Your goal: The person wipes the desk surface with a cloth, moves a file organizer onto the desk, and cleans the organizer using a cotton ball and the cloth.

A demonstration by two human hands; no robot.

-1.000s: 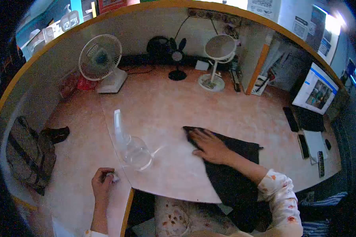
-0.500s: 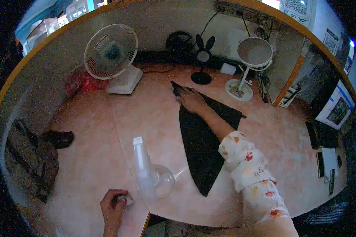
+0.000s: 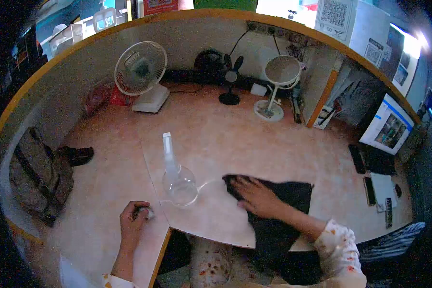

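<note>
My right hand (image 3: 258, 198) lies on a black cloth (image 3: 293, 194), fingers stretched over its far left part. The cloth is spread near the table's front edge, and its near part hangs over that edge. My left hand (image 3: 133, 218) rests on the table to the left, fingers curled around a small whitish thing (image 3: 150, 213) that is mostly hidden. Between the hands stands a clear, round-bodied bottle (image 3: 180, 189) with a tall white top (image 3: 168, 151). Neither hand touches it.
On the curved table (image 3: 201, 139) stand a white fan (image 3: 149, 98), a small black fan (image 3: 229, 77) and a round mirror (image 3: 282, 71) at the back. A bag (image 3: 41, 180) sits at the left. A screen (image 3: 388, 126) and phone (image 3: 369, 191) are at the right.
My right hand has drawn the black cloth toward me, from the table's middle to the front edge. My left hand still holds the whitish thing. The view has shifted.
</note>
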